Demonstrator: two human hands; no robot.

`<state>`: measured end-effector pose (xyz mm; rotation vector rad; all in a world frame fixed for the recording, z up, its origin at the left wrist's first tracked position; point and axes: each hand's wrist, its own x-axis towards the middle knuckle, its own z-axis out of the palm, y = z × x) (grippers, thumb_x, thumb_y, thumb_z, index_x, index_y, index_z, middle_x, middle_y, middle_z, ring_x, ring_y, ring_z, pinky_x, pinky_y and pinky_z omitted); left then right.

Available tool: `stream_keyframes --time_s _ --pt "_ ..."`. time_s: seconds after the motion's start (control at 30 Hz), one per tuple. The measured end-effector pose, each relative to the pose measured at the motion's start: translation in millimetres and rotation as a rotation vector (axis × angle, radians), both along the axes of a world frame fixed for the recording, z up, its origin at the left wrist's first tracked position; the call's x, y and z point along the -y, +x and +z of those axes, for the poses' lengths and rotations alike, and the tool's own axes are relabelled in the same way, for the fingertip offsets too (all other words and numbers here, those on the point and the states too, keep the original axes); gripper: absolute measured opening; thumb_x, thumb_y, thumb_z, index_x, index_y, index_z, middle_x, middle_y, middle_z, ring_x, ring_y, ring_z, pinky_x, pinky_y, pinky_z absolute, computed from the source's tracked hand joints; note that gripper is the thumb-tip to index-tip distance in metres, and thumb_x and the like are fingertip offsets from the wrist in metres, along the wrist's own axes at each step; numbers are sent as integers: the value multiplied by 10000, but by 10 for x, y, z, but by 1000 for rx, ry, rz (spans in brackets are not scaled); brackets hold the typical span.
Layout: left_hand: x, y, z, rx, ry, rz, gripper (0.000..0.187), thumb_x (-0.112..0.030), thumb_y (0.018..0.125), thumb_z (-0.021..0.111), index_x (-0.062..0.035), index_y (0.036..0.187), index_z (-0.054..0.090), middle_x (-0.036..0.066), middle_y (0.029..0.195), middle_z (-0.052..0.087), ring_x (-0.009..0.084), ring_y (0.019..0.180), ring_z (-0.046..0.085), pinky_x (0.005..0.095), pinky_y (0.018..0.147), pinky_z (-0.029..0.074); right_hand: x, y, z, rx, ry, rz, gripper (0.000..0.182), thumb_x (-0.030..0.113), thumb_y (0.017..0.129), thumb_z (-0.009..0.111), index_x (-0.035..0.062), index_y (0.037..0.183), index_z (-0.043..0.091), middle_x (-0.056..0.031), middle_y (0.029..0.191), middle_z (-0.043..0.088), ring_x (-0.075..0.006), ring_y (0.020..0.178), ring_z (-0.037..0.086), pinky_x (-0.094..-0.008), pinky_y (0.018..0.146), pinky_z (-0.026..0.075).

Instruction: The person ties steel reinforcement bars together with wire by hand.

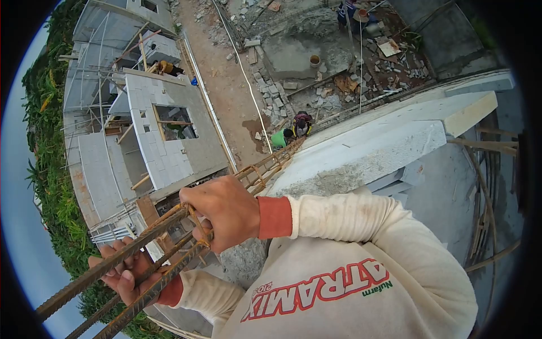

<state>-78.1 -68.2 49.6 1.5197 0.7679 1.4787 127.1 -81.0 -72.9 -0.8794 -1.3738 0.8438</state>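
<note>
Several long, rusty rebars (149, 234) run from the lower left up to the middle, joined by rusty square ties. My right hand (228, 210) is closed around a rusty tie (199, 227) at the bars, with the back of the hand towards the camera. Farther down the same bars, my left hand (127, 270) cups them from beneath, palm up and fingers curled; the bars partly hide it. Both wrists have red cuffs on cream sleeves (339, 217).
A pale block wall (361, 144) stretches to the upper right. Far below, two people (282, 137) are near the bars' far end. Another block building (164, 133) stands left, beside a dirt path (226, 85). Rubble (274, 96) and a bucket (314, 59) lie above centre.
</note>
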Motion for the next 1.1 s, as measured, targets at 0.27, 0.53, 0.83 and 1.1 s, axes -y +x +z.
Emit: stream_keyframes --time_s 0.27,0.53,0.83,1.1 --pt "21 64 -3 43 6 -15 235 -11 772 519 -118 909 361 3 751 315 119 644 275 314 642 263 15 15 -6 17 -21 24 368 137 618 776 46 889 544 -89 671 594 -365 610 633 -461 545 478" --pt "64 84 -1 125 -5 35 265 -14 738 545 -107 921 377 12 754 316 128 659 285 330 637 272 15 23 -1 22 7 12 399 183 639 780 32 939 565 -127 679 577 -402 640 610 -472 561 469" --pt "110 171 9 197 -34 75 281 -2 717 531 -108 930 381 10 748 327 130 660 284 325 637 275 42 69 35 61 16 22 391 157 648 775 21 939 552 -143 729 634 -418 683 651 -484 580 483" --pt "70 94 14 87 6 -55 286 -14 726 550 -117 935 383 2 753 348 122 656 288 319 643 279 55 72 -1 44 22 14 382 251 709 775 20 929 565 -185 699 578 -455 652 593 -486 570 462"
